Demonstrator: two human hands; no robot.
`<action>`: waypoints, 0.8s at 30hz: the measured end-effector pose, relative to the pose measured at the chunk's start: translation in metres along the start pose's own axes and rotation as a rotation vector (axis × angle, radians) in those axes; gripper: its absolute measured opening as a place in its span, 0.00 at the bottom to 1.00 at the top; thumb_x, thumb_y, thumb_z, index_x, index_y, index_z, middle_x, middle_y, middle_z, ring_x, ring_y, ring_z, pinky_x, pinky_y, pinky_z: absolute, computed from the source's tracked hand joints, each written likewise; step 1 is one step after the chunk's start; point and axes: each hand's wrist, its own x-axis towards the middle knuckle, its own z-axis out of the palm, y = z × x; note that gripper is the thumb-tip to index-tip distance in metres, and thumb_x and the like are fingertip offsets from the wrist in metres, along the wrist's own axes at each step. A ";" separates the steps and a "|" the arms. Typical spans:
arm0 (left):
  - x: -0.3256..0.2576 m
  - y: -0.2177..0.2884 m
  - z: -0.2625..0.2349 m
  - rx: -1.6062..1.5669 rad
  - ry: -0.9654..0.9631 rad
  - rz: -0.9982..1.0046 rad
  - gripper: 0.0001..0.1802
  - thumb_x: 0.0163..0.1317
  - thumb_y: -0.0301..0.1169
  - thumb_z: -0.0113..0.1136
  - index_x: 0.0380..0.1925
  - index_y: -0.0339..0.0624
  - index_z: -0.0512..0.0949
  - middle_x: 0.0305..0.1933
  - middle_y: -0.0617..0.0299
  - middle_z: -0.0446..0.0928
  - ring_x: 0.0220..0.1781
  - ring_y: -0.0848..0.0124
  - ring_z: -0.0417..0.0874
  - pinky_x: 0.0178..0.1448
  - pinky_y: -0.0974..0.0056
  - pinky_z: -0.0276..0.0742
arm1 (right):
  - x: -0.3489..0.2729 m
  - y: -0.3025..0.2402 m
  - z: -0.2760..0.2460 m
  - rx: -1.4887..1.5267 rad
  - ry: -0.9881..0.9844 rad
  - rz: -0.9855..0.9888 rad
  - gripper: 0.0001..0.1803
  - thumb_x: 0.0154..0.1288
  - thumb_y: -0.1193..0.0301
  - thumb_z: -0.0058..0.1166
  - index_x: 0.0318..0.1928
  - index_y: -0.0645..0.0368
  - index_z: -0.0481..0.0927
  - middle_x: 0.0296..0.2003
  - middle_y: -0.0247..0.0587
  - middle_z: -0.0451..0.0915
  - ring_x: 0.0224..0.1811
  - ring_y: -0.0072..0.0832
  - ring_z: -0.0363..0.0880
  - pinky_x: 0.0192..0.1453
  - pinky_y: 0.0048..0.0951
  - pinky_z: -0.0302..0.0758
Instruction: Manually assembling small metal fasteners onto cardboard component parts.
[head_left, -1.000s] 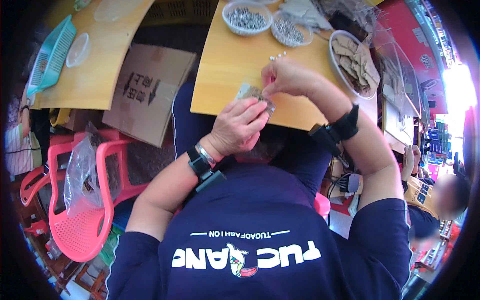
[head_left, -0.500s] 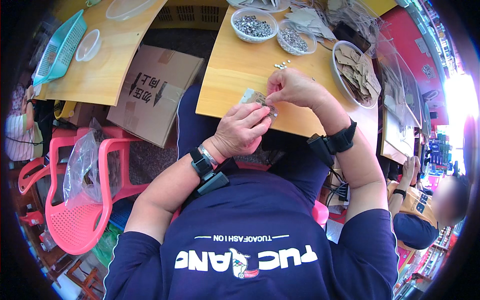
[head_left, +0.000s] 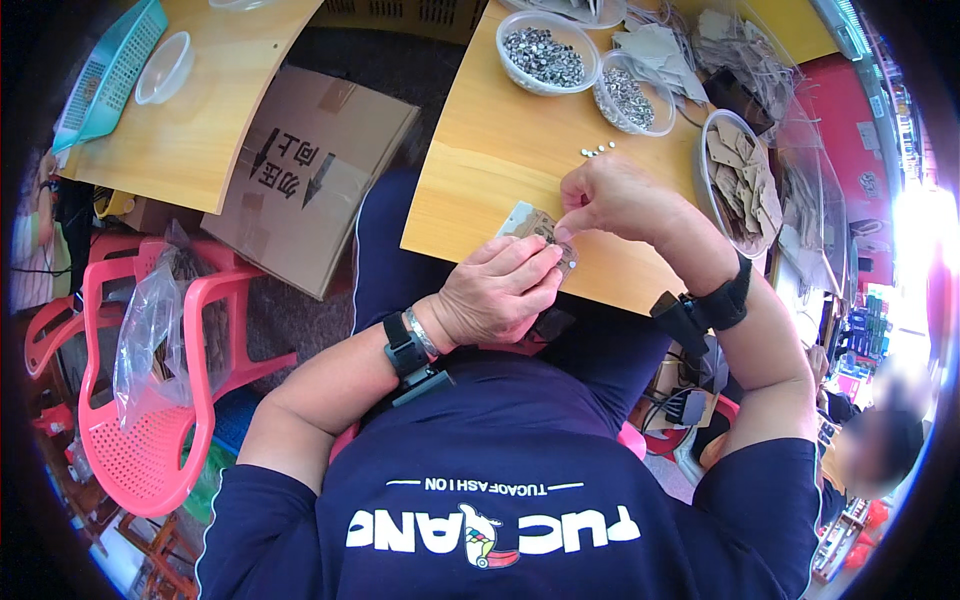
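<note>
My left hand (head_left: 500, 293) grips a small flat brown card tag (head_left: 533, 225) at the near edge of a wooden table (head_left: 480, 170). Its fingers cover most of the tag. My right hand (head_left: 610, 195) hovers just above and right of it, thumb and fingertips pinched at the tag's top edge; whether something tiny sits between them I cannot tell. A few small silver pieces (head_left: 598, 150) lie loose on the table just beyond my right hand.
Two clear bowls of small metal parts (head_left: 545, 50) (head_left: 632, 95) stand at the table's far side, a bowl of brown card tags (head_left: 745, 185) to the right. A cardboard box (head_left: 310, 175) lies on the floor left, beside a pink plastic chair (head_left: 150, 400). Another person sits at lower right (head_left: 880, 450).
Both hands stay together on the tag at the table's near edge. My right hand has dropped slightly closer to the tag; the view has shifted a little.
</note>
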 end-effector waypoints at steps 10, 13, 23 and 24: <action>0.002 0.004 -0.004 0.045 0.008 0.027 0.16 0.47 0.28 0.64 0.40 0.45 0.81 0.52 0.61 0.79 0.55 0.64 0.79 0.57 0.60 0.74 | -0.023 0.006 0.034 -0.047 0.270 0.014 0.15 0.55 0.59 0.69 0.32 0.58 0.84 0.22 0.42 0.81 0.25 0.30 0.79 0.31 0.33 0.74; 0.003 0.006 -0.006 0.055 0.006 0.036 0.17 0.46 0.28 0.64 0.40 0.44 0.80 0.51 0.61 0.78 0.54 0.64 0.78 0.58 0.59 0.73 | -0.037 0.006 0.034 0.257 0.267 0.048 0.14 0.57 0.61 0.67 0.33 0.60 0.85 0.24 0.42 0.82 0.27 0.29 0.80 0.33 0.32 0.74; 0.013 0.015 -0.005 -0.044 -0.078 0.069 0.15 0.43 0.25 0.63 0.35 0.42 0.79 0.51 0.58 0.78 0.57 0.59 0.78 0.60 0.55 0.74 | -0.046 0.055 0.033 0.219 0.895 0.169 0.12 0.60 0.64 0.61 0.39 0.59 0.87 0.37 0.47 0.85 0.40 0.40 0.84 0.47 0.35 0.77; 0.015 0.015 -0.003 -0.042 -0.077 0.068 0.14 0.43 0.25 0.63 0.34 0.42 0.79 0.51 0.57 0.78 0.57 0.58 0.78 0.60 0.54 0.74 | -0.036 0.061 0.035 0.239 0.926 0.144 0.11 0.61 0.64 0.60 0.39 0.57 0.87 0.38 0.47 0.84 0.42 0.41 0.83 0.48 0.36 0.77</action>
